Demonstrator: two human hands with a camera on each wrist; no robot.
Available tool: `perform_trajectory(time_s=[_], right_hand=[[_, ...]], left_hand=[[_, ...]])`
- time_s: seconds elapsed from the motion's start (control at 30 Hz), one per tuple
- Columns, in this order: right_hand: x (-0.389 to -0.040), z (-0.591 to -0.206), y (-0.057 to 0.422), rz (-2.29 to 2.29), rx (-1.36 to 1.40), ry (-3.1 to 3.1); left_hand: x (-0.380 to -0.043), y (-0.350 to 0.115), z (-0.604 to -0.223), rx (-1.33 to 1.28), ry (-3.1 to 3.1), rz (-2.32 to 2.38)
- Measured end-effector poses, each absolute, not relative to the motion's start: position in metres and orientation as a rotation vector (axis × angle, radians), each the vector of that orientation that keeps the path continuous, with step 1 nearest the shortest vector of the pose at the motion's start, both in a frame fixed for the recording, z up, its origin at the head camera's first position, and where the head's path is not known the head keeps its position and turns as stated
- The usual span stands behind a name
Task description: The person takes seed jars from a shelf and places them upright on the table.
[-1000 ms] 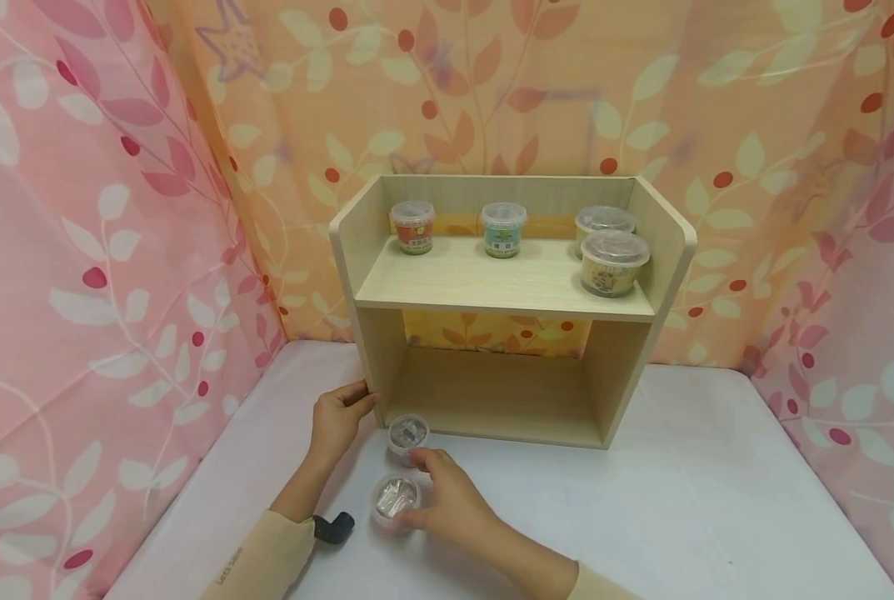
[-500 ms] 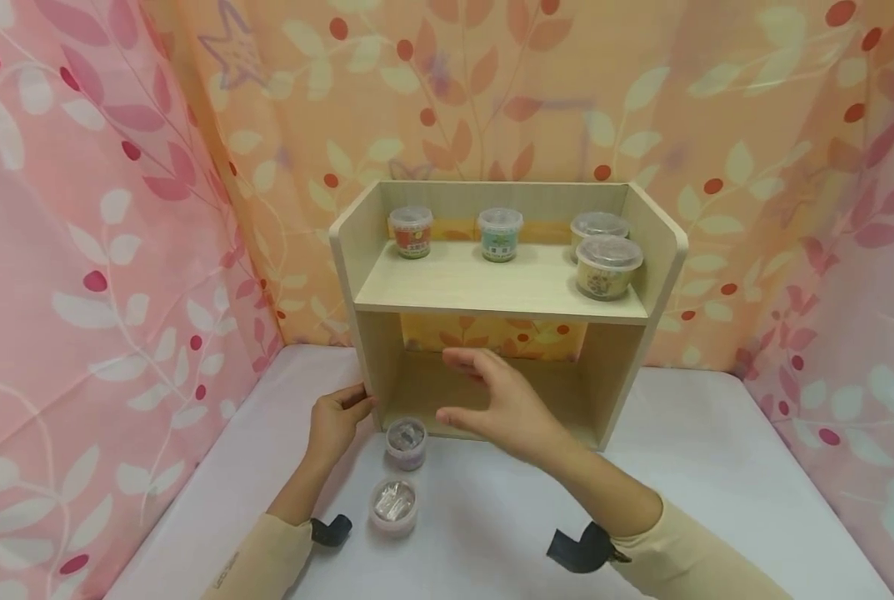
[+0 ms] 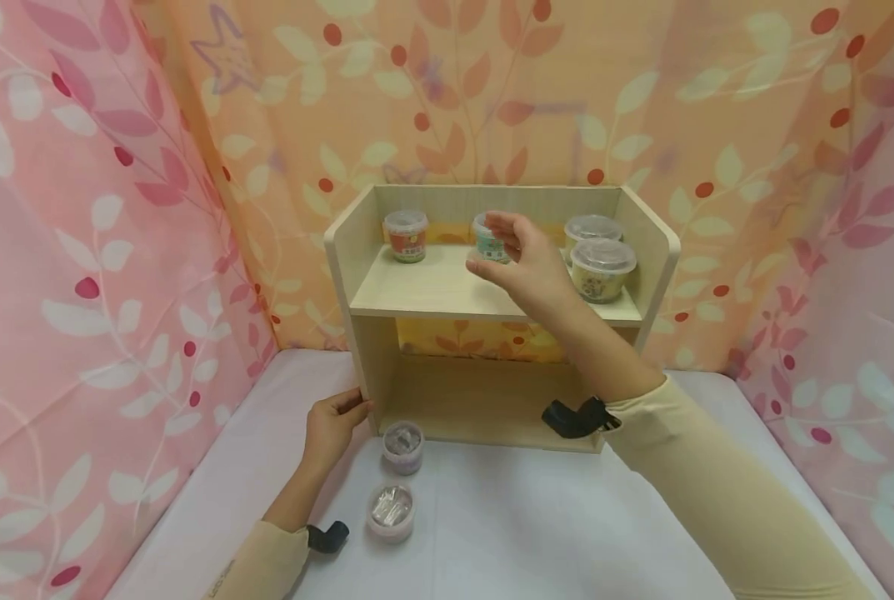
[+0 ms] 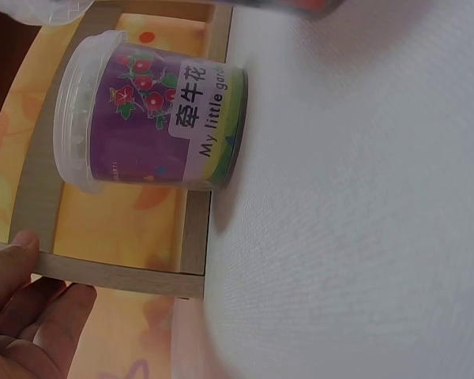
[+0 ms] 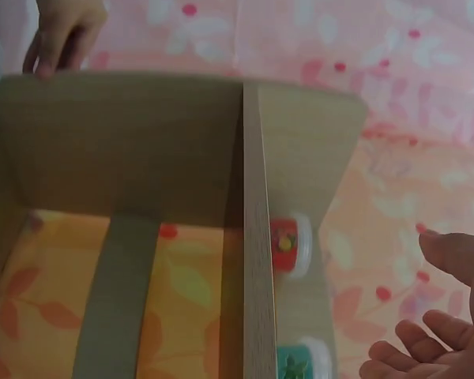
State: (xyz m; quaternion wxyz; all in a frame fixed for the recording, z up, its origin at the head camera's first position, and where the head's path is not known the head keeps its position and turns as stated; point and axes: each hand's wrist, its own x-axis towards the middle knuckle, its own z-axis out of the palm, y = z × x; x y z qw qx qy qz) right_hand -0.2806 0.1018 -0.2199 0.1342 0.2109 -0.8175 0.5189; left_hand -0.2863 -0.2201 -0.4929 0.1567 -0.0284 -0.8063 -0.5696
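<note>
At the lower left of the small wooden shelf [image 3: 447, 287], my left hand [image 3: 332, 427] pinches the front edge of its side panel [image 4: 126, 275], thumb on one face and fingers on the other. My right hand [image 3: 532, 271] is raised before the upper board with its fingers spread and nothing in them. It partly covers a small teal-labelled lidded cup [image 3: 484, 242] in the head view. A red-labelled cup [image 3: 406, 237] stands left of that one. On the white cloth by the left hand is a purple-labelled cup [image 4: 138, 118], with a pinkish cup [image 3: 391, 512] nearer me.
Two wider, yellowish lidded tubs [image 3: 602, 271] stand one before the other at the upper board's right end. Below, the lower compartment [image 3: 476, 400] shows its bare floor. Floral curtains [image 3: 267, 167] enclose the back and sides of the white-covered table [image 3: 536, 525].
My right hand has left the two cups on the cloth, risen past the lower compartment, and reached the upper board near the teal cup. My left hand keeps its place on the shelf.
</note>
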Motion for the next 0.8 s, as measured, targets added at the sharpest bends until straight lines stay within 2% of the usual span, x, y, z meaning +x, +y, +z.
perform_trajectory(time_s=[0.4, 0.8], right_hand=[[-0.35, -0.204, 0.113, 1.653, 0.194, -2.424], [-0.37, -0.212, 0.105, 1.794, 0.08, -2.426]], left_hand=[[-0.288, -0.216, -0.498, -0.099, -2.278, -1.692], [-0.285, -0.218, -0.494, -0.017, -2.328, -1.691]])
